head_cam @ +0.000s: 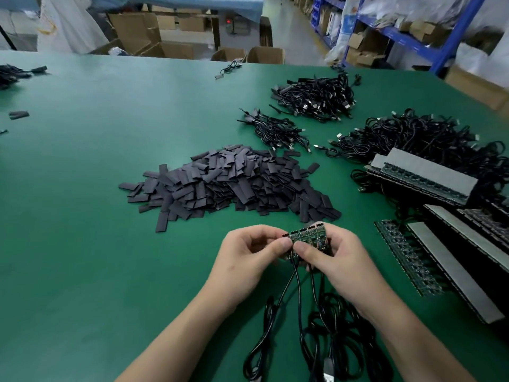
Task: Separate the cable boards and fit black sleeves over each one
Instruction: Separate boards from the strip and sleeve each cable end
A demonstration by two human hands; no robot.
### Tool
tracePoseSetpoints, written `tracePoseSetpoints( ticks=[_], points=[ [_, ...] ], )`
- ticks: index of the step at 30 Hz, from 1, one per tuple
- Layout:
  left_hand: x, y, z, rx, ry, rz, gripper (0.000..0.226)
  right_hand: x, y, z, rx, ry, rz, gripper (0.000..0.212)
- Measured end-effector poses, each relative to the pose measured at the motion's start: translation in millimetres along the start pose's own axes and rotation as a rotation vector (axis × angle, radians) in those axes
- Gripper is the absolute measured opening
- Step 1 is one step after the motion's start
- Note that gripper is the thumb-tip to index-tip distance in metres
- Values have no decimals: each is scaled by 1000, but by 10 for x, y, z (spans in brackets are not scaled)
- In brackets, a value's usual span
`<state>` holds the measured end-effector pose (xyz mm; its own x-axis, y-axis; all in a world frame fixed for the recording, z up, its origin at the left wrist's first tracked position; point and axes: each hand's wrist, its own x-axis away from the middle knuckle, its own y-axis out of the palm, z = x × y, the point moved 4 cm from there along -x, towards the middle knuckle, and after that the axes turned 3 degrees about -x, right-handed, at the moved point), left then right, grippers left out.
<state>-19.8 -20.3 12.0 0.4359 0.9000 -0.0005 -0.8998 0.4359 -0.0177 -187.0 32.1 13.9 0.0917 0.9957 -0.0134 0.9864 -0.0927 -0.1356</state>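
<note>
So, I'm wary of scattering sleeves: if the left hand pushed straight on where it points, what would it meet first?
Probably the right hand, gripping the same board strip as the left hand; the sleeve pile lies farther off.

Green table (110,188); cardboard boxes (154,34) behind; blue shelving (451,31) right.

The strip of cable boards (306,236) is half covered by the thumbs of the left hand (246,253) and right hand (340,256), so its lower edge and the number of boards cannot be made out (the parts on them are too small to read). Its cables (344,340) run off the bottom edge. The stacked board panels (454,268) are cut by the right edge, a cable heap (11,74) by the left. The shelves (407,31) are blurred.
</note>
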Motion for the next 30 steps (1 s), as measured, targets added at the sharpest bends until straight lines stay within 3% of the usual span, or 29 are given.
tracePoseSetpoints(
  ticks=[5,17,19,21,23,25,26,28,30],
  points=[
    [-11,-28,-16,67,-11,-54,26,-25,49,18,-181,27,-17,15],
    [-8,-9,-33,209,-51,-90,24,-43,88,31,-370,72,-33,17],
    [-14,-22,-29,231,-53,-56,24,-47,10,50,-307,96,51,20],
    [-11,-32,-5,227,-20,-56,15,-49,-110,58,-75,71,157,17],
    [0,-40,35,201,39,-70,7,-35,-172,36,174,28,207,30],
    [8,-48,83,175,97,-77,6,-10,-197,-79,344,-119,267,43],
    [13,-53,102,163,125,-78,6,3,-194,-155,399,-215,283,37],
    [16,-58,125,122,170,-57,8,48,-146,-243,394,-309,211,26],
    [15,-70,119,78,190,-16,10,87,-65,-241,253,-223,40,34]
  ],
)
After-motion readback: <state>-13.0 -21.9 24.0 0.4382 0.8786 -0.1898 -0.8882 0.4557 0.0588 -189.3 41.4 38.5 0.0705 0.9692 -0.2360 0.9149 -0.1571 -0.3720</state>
